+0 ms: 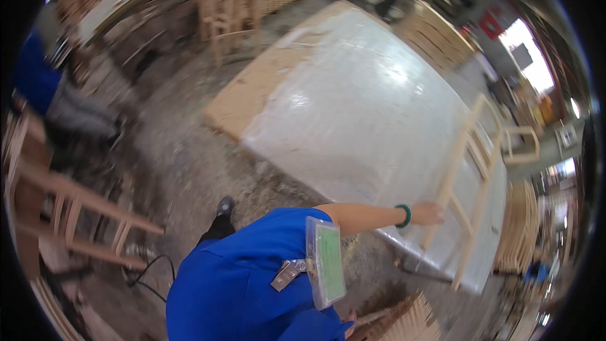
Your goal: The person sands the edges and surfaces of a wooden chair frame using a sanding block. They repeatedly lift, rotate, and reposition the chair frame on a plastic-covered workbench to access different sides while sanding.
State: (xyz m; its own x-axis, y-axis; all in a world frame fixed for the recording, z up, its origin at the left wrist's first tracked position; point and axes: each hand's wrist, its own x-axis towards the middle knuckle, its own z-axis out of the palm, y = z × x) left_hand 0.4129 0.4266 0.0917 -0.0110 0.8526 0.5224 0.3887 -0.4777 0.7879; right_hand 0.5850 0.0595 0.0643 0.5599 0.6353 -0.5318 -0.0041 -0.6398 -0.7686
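Head view, looking down and bent at the rim: I lean over a workshop floor in a blue smock (233, 290). My left arm stretches to the right from the shoulder, with a green bracelet (404, 216) at the wrist. My left hand (431, 213) is blurred but appears closed around the near rail of a pale wooden frame (461, 215). The frame has two long rails joined by crossbars and stands tilted over the right end of a broad, low table (353, 107). Shiny clear film covers most of the table, leaving a tan strip along its left side.

My right hand (350, 319) barely shows at the lower edge, beside a pile of pale wood pieces (413, 323); I cannot tell whether its fingers are open or closed. The two hands are well apart.

A badge (328, 265) with a green card hangs at my chest from a metal clip (288, 275). My shoe (225, 205) is on the grey floor (167, 145).

Beyond the frame sits a second, smaller frame (522, 159), with stacked curved slats (519, 227) nearer me. At far left is a co-worker (38, 76) in blue; below, a ladder-like wooden piece (95, 208) lies near a black cable (165, 256).
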